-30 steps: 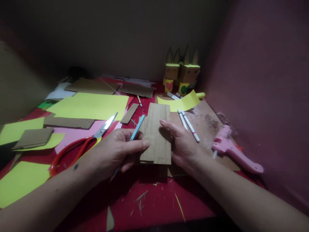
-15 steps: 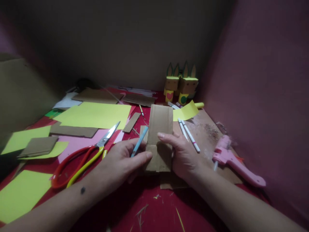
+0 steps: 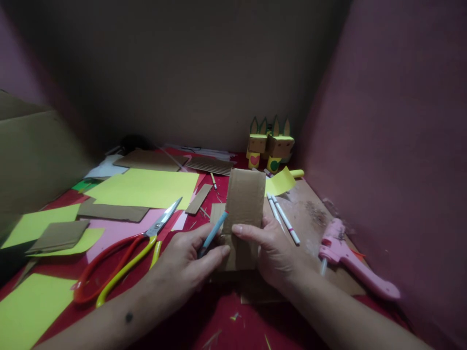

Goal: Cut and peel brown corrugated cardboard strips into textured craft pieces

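Both hands hold a folded strip of brown cardboard (image 3: 246, 197) upright in front of me, creased across its lower part. My left hand (image 3: 189, 255) grips its lower left edge, thumb on the front. Between that hand's thumb and fingers is also a slim blue pencil-like stick (image 3: 213, 234), slanting up to the right, its tip by the cardboard's left edge. My right hand (image 3: 272, 248) wraps the right edge, thumb pressed flat across the front; its other fingers are partly hidden behind. Scissors (image 3: 156, 227) with red and yellow handles lie partly open beside my left hand.
A pink glue gun (image 3: 337, 248) lies at right on a cardboard sheet (image 3: 310, 214), near white markers (image 3: 286, 221). Yellow paper (image 3: 146, 187) and cardboard scraps cover the left. Two cardboard figures (image 3: 272, 146) stand at the back. A large cardboard box (image 3: 29, 150) borders the left.
The whole view has tilted up slightly, so things sit lower. My right thumb has slid a little left across the cardboard, and the blue stick's tip now reaches slightly over its edge.
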Action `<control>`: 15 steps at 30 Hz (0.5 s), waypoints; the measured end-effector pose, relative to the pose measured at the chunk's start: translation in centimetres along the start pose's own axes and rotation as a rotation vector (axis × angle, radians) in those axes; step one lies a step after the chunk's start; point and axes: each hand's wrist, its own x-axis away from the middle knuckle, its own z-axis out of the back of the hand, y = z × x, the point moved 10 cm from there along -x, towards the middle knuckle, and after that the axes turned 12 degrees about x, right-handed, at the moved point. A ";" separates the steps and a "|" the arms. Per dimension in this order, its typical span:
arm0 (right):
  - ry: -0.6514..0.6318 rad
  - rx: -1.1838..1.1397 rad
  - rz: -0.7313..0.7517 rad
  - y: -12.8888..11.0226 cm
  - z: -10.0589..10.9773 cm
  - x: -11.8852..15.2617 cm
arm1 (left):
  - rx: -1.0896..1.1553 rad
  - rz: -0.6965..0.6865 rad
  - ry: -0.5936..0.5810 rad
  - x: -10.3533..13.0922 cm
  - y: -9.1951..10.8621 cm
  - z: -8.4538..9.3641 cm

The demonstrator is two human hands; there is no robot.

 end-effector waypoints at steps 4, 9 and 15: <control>0.015 -0.012 -0.017 0.1 0.4 -0.1 | 0.014 0.038 -0.008 0.0 -0.4 -0.1; 0.064 -0.010 -0.077 0.7 0.8 0.0 | 0.014 0.077 -0.028 0.1 -0.9 -0.1; 0.088 0.001 -0.112 1.0 1.0 0.0 | 0.036 0.102 -0.032 0.2 -0.9 -0.3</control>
